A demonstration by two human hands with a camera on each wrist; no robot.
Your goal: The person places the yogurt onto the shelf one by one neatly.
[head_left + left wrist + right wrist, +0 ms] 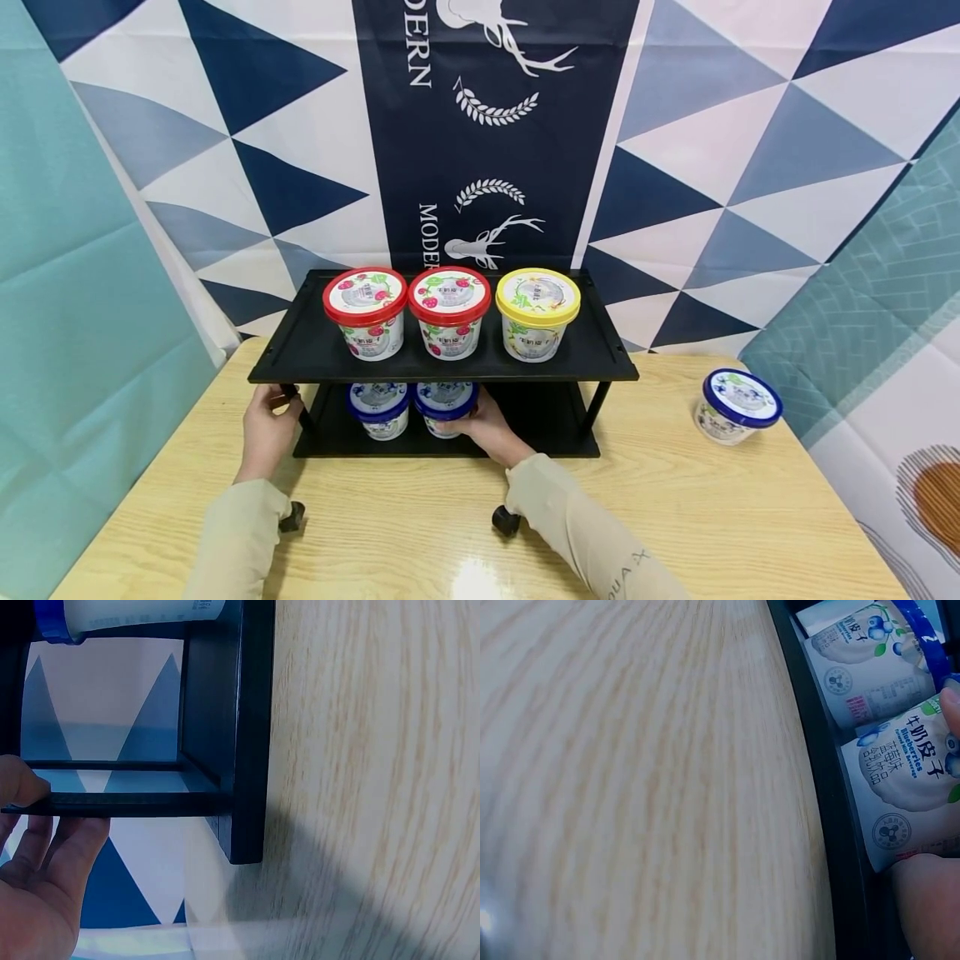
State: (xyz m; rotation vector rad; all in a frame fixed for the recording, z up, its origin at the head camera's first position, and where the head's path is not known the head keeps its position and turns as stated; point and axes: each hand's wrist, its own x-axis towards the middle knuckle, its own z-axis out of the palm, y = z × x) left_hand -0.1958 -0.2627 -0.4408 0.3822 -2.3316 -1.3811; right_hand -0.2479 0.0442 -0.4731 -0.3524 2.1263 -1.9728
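A black two-tier rack (600,358) stands on the wooden table. My left hand (268,429) pinches its front left post (142,804), thumb on one side and fingers on the other in the left wrist view. On the lower tier sit two blueberry milk drink tubs with blue lids, side by side. My right hand (491,429) grips the right tub (907,780) from its right side, with the thumb across the front. The left tub (384,414) is right beside it, and the upper tier hides the back of both lids.
The upper tier bears two red-lidded tubs (450,321) and a yellow-lidded tub (536,321). Another blue-lidded tub (735,408) sits tilted at the table's right side. Behind the rack hangs a patterned cloth (480,167). The wooden table (420,508) extends in front.
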